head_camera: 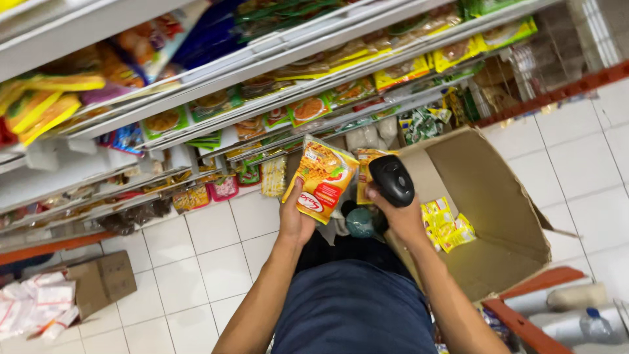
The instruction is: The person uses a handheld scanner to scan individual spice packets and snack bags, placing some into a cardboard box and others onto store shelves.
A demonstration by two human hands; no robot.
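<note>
— What room is left for moving?

— Open white tiled floor [216, 255] is seen between the shelves [275, 62] and the open cardboard box [498, 196].

— And the packages?

— 1 orange-yellow packet [321, 178] is gripped by the left hand [295, 219]; a black scanner [392, 179] and 1 yellow packet [364, 172] are clasped in the right hand [401, 216]. Small yellow packets [447, 224] are seen inside the box.

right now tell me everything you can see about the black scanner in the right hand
The black scanner is a handheld device with a rounded, glossy head that looks like hard plastic. Its handle is hidden inside the right hand, which grips it from below. It is held raised above the open cardboard box, head tilted toward the left. Just behind it is a second yellow packet; whether they touch is unclear. The orange noodle packet in the left hand sits beside it, apart.
</note>
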